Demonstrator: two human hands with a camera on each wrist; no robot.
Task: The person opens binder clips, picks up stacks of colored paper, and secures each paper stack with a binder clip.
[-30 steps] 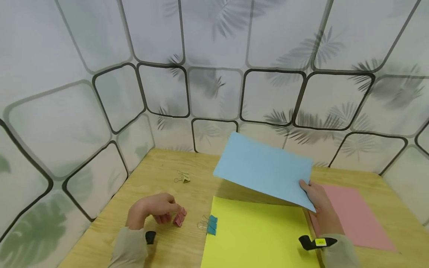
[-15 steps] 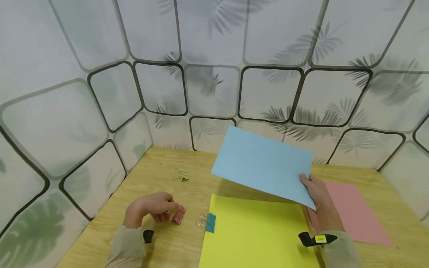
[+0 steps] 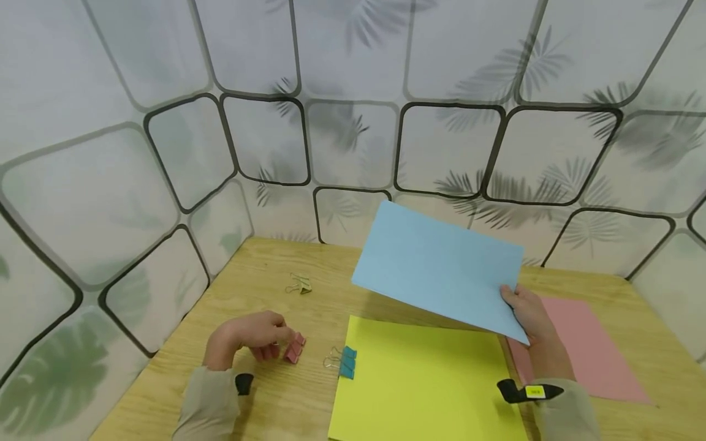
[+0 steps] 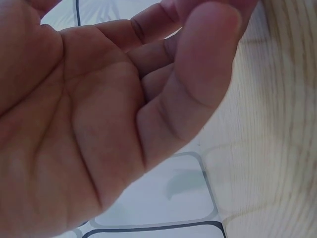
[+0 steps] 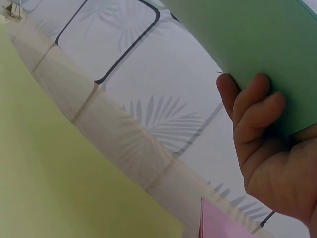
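In the head view my left hand (image 3: 256,334), its fingers curled, grips a pink binder clip (image 3: 295,348) by its left side, low at the table. The fingers cover part of the clip; in the left wrist view the palm (image 4: 89,124) shows, but no clip. My right hand (image 3: 529,312) holds light blue paper (image 3: 441,263) by its right edge, raised and tilted. Seen from the right wrist, that paper (image 5: 262,54) looks greenish, with curled fingers (image 5: 257,111) against it. Below it lies yellow paper (image 3: 425,380), with a blue binder clip (image 3: 347,362) at its left edge.
A yellow binder clip (image 3: 301,283) lies farther back on the wooden table (image 3: 265,404). Pink paper (image 3: 595,355) lies at the right, beneath the right forearm. Patterned walls (image 3: 353,141) stand behind and at the left.
The blue paper in my right hand has risen slightly and drifted a little to the right. My left hand stays at the pink binder clip. The camera has shifted slightly.
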